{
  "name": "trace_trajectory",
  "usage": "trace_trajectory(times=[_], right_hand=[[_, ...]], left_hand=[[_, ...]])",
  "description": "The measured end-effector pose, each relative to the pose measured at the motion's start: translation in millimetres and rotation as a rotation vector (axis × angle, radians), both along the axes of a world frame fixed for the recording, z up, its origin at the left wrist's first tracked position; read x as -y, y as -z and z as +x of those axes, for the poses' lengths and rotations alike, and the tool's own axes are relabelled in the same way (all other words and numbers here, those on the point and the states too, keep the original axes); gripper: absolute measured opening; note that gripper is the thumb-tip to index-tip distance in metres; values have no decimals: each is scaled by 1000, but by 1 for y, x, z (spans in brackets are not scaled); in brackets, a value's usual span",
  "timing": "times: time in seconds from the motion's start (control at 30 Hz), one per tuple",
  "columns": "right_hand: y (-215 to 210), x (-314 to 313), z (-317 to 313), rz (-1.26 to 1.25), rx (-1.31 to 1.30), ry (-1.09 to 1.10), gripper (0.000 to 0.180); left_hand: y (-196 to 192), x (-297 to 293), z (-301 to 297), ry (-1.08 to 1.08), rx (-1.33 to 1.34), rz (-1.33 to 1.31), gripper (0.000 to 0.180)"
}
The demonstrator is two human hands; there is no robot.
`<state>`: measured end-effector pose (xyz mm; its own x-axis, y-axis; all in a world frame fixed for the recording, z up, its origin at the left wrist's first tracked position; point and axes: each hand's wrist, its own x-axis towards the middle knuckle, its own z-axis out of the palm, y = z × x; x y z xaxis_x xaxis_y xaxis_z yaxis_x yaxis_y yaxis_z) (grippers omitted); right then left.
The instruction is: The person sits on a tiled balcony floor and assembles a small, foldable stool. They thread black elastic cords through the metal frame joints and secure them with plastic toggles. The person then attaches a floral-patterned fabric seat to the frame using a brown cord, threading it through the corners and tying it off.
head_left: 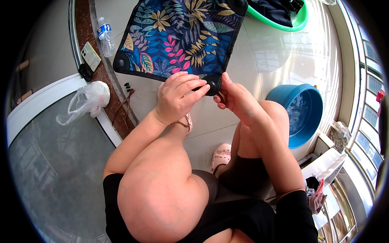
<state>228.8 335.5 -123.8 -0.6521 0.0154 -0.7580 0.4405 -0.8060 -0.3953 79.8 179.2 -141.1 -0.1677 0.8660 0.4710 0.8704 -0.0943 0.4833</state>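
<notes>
In front of my knees is a square dark-blue fabric panel (182,40) with a black border, printed with yellow, pink, blue and green leaves. Rounded black caps sit at the corners that show, much like a folding stool's seat. My left hand (178,95) has its fingertips on the near edge and the black corner cap (209,85). My right hand (235,95) pinches that same near corner from the right side, thumb on the edge and fingers curled below. What lies under the panel is hidden.
On the right stands a blue tub (298,115) holding water; a green basin (298,22) with dark cloth is at the far right. Along the left ledge are a plastic bottle (106,38), a phone (91,56) and a white plastic bag (91,97). A barred window (370,99) runs along the right.
</notes>
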Motion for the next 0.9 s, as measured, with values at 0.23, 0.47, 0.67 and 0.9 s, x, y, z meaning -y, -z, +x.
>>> trace_trajectory(times=[0.23,0.47,0.67,0.9], right_hand=[[2,10,-2,312,40,-139,36],[-9,2,-5,419,64,-309,37],[-22,-8,12,814,112,-274,29],[-57,-27,-28,990,-73,-327,12]], left_hand=[[6,0,2,17,57,33,20],[1,1,-1,68,77,45,18],[-5,4,-4,31,84,18,12],[-15,-8,-11,-144,823,-181,25]])
